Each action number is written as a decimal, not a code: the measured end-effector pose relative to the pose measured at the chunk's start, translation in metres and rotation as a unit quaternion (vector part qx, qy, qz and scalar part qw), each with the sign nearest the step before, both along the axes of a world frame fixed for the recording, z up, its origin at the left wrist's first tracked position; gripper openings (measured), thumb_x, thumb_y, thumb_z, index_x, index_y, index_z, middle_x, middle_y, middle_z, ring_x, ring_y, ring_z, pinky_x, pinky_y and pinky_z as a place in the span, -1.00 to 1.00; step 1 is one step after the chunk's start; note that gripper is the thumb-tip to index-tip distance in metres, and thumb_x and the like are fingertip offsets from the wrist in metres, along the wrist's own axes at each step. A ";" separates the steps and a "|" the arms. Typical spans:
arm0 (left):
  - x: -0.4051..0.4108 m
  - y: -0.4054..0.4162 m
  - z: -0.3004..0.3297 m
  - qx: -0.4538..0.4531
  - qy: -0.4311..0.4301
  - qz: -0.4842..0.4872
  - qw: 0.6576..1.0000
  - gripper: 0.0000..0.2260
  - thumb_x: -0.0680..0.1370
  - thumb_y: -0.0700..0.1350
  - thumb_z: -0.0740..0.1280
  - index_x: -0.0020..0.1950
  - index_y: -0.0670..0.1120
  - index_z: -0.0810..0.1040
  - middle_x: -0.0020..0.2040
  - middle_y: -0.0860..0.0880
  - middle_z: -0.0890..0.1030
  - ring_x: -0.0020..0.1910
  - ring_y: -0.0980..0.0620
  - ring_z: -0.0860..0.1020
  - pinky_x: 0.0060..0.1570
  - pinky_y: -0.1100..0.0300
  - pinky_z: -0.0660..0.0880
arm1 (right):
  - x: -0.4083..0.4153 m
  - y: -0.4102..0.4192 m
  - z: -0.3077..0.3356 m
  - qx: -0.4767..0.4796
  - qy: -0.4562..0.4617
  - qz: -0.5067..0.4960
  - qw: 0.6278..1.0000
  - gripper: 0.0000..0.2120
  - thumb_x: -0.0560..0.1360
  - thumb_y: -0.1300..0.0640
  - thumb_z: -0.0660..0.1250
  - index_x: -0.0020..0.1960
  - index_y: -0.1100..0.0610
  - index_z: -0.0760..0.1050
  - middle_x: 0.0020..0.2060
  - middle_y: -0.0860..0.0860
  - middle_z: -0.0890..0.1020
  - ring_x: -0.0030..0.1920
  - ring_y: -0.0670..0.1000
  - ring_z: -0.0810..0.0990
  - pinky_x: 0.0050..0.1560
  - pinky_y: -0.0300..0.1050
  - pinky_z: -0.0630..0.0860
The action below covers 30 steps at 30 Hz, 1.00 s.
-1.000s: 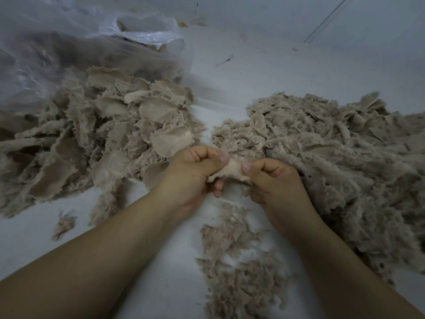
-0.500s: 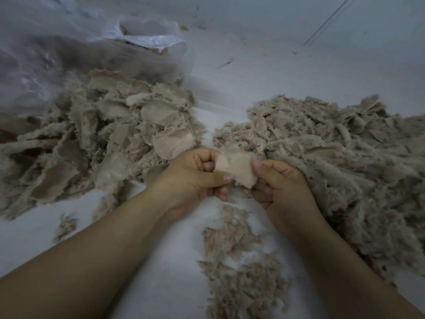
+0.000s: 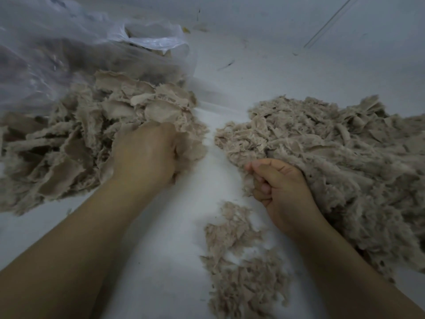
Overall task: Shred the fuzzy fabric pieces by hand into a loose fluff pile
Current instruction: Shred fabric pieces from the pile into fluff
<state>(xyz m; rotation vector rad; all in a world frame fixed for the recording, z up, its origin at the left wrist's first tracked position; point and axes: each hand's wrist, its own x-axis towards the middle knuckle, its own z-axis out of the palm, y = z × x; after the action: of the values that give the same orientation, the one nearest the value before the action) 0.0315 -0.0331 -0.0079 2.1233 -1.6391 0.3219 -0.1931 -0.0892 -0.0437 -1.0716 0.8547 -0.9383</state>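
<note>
A heap of flat, torn fuzzy fabric pieces [image 3: 76, 143] lies on the left. My left hand [image 3: 147, 155] is pushed into its right edge, back of the hand up; the fingers curl into the fabric and grip a piece, their tips hidden. On the right spreads the big loose fluff pile [image 3: 333, 162]. My right hand [image 3: 278, 187] rests at that pile's near-left edge with thumb and fingers curled. Fluff lies against the fingers, and I cannot make out whether they hold any.
A clear plastic bag [image 3: 69, 54] with more fabric inside lies at the back left, behind the heap. A small patch of shreds [image 3: 239, 261] sits on the white floor [image 3: 172, 249] between my forearms. A thin line runs across the floor at the far right.
Both hands held one fabric piece between them in the middle. They have since parted: the left went into the fabric heap, the right moved to the fluff pile's edge, and the piece is out of sight.
</note>
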 end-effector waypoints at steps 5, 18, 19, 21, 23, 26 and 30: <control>-0.029 0.007 0.000 -0.007 0.043 -0.162 0.986 -0.88 0.42 -0.11 0.40 -0.06 -0.03 0.59 -0.21 0.02 0.56 -0.17 -0.14 0.58 -0.31 0.16 0.32 | 0.000 -0.001 -0.001 -0.001 0.002 0.007 1.000 -0.66 0.60 0.28 0.24 -0.27 0.10 0.65 -0.48 -0.01 0.34 -0.51 -0.12 0.22 -0.55 -0.31 0.19; -0.063 0.008 -0.008 0.247 0.359 -0.324 0.840 -0.71 0.35 0.18 0.53 -0.23 0.01 0.55 -0.48 0.17 0.45 -0.51 0.22 0.37 -0.45 0.22 0.35 | 0.001 0.001 0.002 -0.004 0.010 0.006 1.000 -0.76 0.61 0.28 0.23 -0.17 0.20 0.59 -0.53 -0.03 0.32 -0.53 -0.13 0.23 -0.54 -0.31 0.21; -0.064 0.010 -0.008 0.275 0.311 -0.335 0.846 -0.66 0.28 0.22 0.55 -0.24 0.03 0.53 -0.47 0.20 0.45 -0.51 0.22 0.37 -0.47 0.27 0.32 | 0.001 0.000 0.001 -0.003 0.008 0.004 1.000 -0.76 0.61 0.28 0.23 -0.17 0.20 0.59 -0.52 -0.03 0.33 -0.53 -0.13 0.23 -0.54 -0.31 0.21; -0.066 0.013 -0.010 0.303 0.185 -0.347 0.868 -0.65 0.26 0.22 0.56 -0.25 0.05 0.50 -0.41 0.24 0.48 -0.46 0.22 0.42 -0.47 0.33 0.31 | 0.001 0.000 0.001 -0.002 0.005 0.005 1.000 -0.75 0.61 0.28 0.23 -0.19 0.18 0.60 -0.51 -0.02 0.32 -0.52 -0.13 0.23 -0.53 -0.31 0.23; -0.065 0.012 -0.011 0.301 0.182 -0.362 0.863 -0.79 0.35 0.05 0.54 -0.27 0.03 0.54 -0.40 0.24 0.50 -0.45 0.24 0.45 -0.43 0.33 0.35 | 0.001 0.000 0.000 -0.001 0.004 0.007 1.000 -0.74 0.61 0.28 0.23 -0.19 0.17 0.61 -0.51 -0.02 0.33 -0.52 -0.12 0.24 -0.53 -0.31 0.24; -0.059 0.010 -0.010 0.266 0.409 -0.342 0.803 -0.86 0.45 -0.17 0.50 -0.28 -0.10 0.60 -0.41 -0.02 0.56 -0.47 0.13 0.44 -0.42 0.23 0.39 | 0.001 0.000 -0.001 -0.023 0.022 0.004 0.999 -0.75 0.60 0.25 0.25 -0.19 0.14 0.63 -0.50 -0.03 0.36 -0.51 -0.12 0.26 -0.52 -0.32 0.25; -0.057 0.005 -0.010 0.126 0.671 -0.264 0.681 -0.92 0.47 -0.20 0.40 -0.22 -0.11 0.57 -0.44 -0.13 0.52 -0.57 0.02 0.42 -0.58 0.28 0.33 | 0.002 0.005 0.001 -0.068 0.041 0.034 0.996 -0.70 0.50 -0.01 0.33 -0.37 0.08 0.53 -0.50 0.10 0.34 -0.48 -0.01 0.26 -0.45 -0.20 0.23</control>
<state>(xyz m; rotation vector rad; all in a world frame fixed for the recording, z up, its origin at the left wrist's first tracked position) -0.0252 -0.0278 -0.0181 1.1505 -1.1561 -1.3859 -0.1912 -0.0847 -0.0429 -1.2563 0.8264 -0.9104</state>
